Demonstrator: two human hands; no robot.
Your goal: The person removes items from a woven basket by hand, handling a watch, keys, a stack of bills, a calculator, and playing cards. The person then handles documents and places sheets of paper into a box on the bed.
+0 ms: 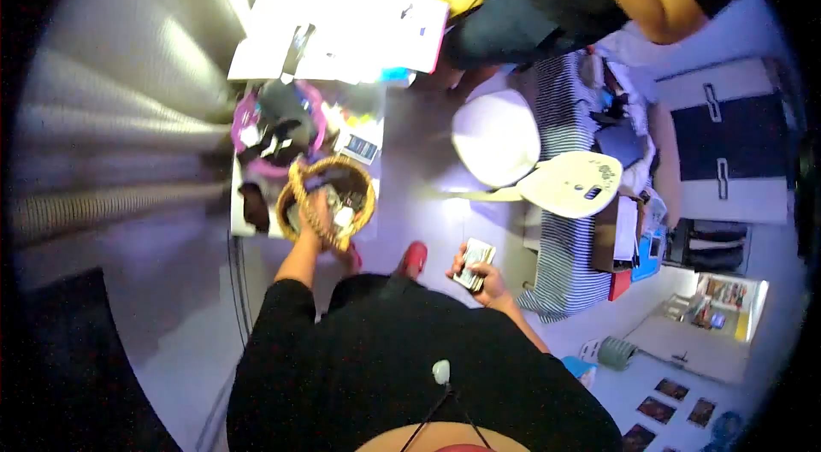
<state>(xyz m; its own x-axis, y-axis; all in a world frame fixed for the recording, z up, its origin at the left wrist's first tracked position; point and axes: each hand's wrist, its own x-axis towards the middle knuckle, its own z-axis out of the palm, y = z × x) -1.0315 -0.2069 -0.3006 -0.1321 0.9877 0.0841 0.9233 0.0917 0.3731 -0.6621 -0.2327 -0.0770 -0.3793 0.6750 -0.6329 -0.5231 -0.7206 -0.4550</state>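
Note:
A wicker basket (365, 217) with a braided handle (301, 187) stands on the low table, small items inside it. My left hand (315, 211) reaches into it beside the handle; its fingers are mostly hidden, so I cannot tell whether they grip anything. Out over the floor, my right hand (492, 283) is closed around a small flat rectangular pack (474, 264), whitish with dark print, its kind unclear. Behind the basket sits a pink-rimmed basket (244, 123) with dark items in it. A blue-and-white packet (359, 147) lies near the wicker basket's far rim.
A white chair (496, 137) stands right of the low table (369, 110). Farther off, a person in dark clothes (530, 3) is beside a brightly lit desk (342, 16). To the right is a bed with a striped cover (560, 255); curtains (128, 144) hang at left.

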